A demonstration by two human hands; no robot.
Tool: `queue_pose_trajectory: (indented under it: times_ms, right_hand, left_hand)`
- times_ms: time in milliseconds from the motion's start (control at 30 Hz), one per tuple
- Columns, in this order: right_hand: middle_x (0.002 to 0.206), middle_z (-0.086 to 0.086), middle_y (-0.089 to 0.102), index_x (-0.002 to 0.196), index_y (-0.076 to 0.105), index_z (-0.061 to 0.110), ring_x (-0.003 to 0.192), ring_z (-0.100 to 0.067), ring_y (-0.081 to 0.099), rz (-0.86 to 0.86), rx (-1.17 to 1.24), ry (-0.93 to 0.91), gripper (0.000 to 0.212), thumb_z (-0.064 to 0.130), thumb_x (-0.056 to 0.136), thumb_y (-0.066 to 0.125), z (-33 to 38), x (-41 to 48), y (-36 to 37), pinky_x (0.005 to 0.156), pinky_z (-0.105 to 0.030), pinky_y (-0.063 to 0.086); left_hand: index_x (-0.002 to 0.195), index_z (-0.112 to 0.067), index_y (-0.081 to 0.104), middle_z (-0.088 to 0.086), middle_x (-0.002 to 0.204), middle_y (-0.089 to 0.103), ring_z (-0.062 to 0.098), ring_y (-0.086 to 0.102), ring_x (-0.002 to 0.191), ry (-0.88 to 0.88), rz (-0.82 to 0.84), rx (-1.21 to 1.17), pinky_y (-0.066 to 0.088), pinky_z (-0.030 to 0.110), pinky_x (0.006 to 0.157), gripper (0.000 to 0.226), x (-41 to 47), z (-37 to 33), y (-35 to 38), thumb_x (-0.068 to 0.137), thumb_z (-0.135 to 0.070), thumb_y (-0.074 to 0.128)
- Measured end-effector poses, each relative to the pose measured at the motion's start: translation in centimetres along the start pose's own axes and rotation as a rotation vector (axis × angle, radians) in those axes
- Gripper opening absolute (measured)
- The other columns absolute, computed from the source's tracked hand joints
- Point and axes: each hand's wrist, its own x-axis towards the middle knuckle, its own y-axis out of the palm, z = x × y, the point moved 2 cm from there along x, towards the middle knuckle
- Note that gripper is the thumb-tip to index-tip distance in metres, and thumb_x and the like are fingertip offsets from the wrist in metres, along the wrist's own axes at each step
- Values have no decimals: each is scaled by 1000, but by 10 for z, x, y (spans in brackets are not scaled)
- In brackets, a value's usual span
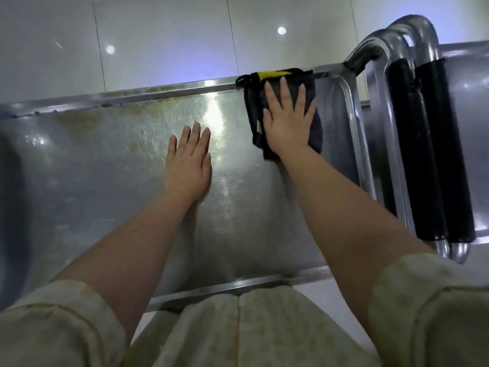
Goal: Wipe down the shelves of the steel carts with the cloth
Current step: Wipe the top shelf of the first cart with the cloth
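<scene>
While the left hand [188, 165] lies flat on the steel shelf [105, 160], fingers straight and slightly apart, the right hand [287, 120] presses the dark cloth [316, 131] against the shelf's far rim, fingers spread, beside black-padded cart handles [423, 144].

A dark cloth [312, 102] with a yellow edge is pressed flat under the right hand [287, 117], fingers straight, against the far rim of the steel shelf [132, 160]. The left hand [189, 162] is laid flat on the bare shelf, well apart from the cloth and nearer the person. Just beyond the cloth's right side, black-padded cart handles [423, 144] are seen, and rusty stains [87, 120] are spread along the rim far to its left.
</scene>
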Motion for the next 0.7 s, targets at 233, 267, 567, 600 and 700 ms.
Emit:
queue_pose_trajectory:
  times_ms: [233, 267, 567, 600, 700]
  right_hand:
    - [163, -2, 13, 155, 13, 35, 148, -39, 7, -10, -11, -68, 55, 44, 101, 24, -33, -108, 20, 116, -62, 4]
    - [162, -4, 16, 155, 16, 33, 147, -40, 9, 2, -5, -74, 55, 43, 101, 24, -45, -142, 27, 116, -62, 6]
    - [159, -5, 26, 152, 25, 33, 145, -44, 18, 139, -47, -204, 51, 44, 102, 24, -92, -212, 30, 113, -67, 14]
    - [160, -4, 24, 152, 25, 33, 145, -43, 16, 93, -44, -198, 51, 43, 101, 26, -90, -174, 23, 114, -66, 10]
    - [164, 0, 8, 154, 12, 38, 148, -39, 1, 35, 5, -37, 54, 44, 102, 24, -79, -49, -2, 116, -61, -3]
  left_hand:
    - [152, -9, 22, 12, 159, 20, 29, 12, 148, -15, -2, 19, 2, 50, 119, 57, -2, -15, -8, 97, -20, 35]
    - [152, -8, 22, 12, 159, 20, 29, 12, 148, -7, -11, 3, 1, 49, 120, 59, -2, -19, -9, 95, -17, 36]
    - [150, -6, 25, 15, 159, 18, 32, 12, 147, -29, 0, -95, 7, 47, 119, 52, 16, -49, -6, 100, -17, 34]
    - [150, -6, 26, 15, 159, 19, 33, 14, 147, -25, -6, -82, 8, 47, 119, 52, 16, -48, -6, 100, -17, 35]
    - [150, -7, 27, 15, 159, 20, 33, 15, 147, -14, -9, -71, 10, 47, 119, 52, 16, -43, -5, 100, -19, 37]
